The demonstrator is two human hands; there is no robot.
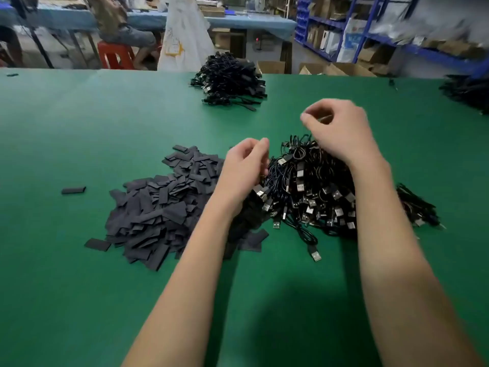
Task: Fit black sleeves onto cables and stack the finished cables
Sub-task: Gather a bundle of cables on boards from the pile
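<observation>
A heap of flat black sleeves (161, 207) lies on the green table (79, 287), left of centre. Right of it sits a pile of black cables with silver USB plugs (312, 192). My left hand (243, 168) hovers at the left edge of the cable pile with its fingers loosely curled; I see nothing in it. My right hand (338, 128) is raised above the far side of that pile, thumb and fingers curled with nothing visible between them. A stack of sleeved cables (230, 80) lies at the far middle of the table.
One loose sleeve (74, 190) lies alone at the left. More black cables (468, 91) sit at the far right edge. Beyond the table are cardboard boxes (336, 68), blue shelving (370, 30), a red stool (116, 55) and a seated person.
</observation>
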